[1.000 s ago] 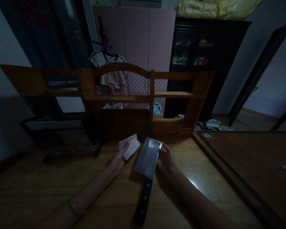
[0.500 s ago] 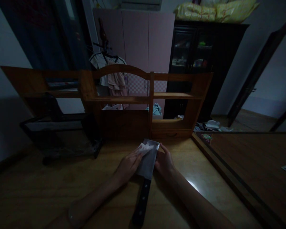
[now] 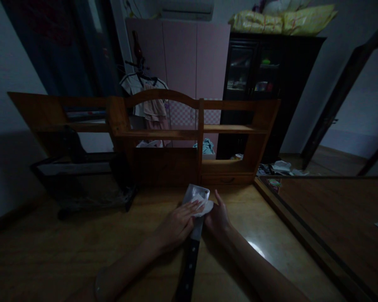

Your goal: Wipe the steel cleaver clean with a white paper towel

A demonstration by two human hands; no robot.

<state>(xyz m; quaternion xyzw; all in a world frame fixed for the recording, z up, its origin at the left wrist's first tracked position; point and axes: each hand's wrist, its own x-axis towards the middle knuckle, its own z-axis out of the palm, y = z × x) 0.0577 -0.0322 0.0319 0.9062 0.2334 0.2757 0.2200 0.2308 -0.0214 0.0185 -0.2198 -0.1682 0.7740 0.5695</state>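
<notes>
A cleaver [image 3: 197,228] with a broad metal blade and a black riveted handle points away from me over the wooden tabletop. My left hand [image 3: 179,220] presses a crumpled white tissue [image 3: 204,206] flat against the blade, fingers on top of it. At the blade's right edge is my right hand [image 3: 219,216], steadying the cleaver. Its thumb stands up, apart from the metal, while its other fingers are partly hidden behind the blade and tissue.
A wooden shelf unit [image 3: 164,134] stands along the table's far side. On the left is a black-framed, box-like object [image 3: 82,184]. A raised wooden edge [image 3: 290,222] borders the table on the right. Behind stand a pink wardrobe [image 3: 179,54] and a dark cabinet [image 3: 290,79].
My left hand has slid the tissue across the blade to the right and slightly toward me. My right thumb has come away from the blade's far corner. The view has tilted slightly upward.
</notes>
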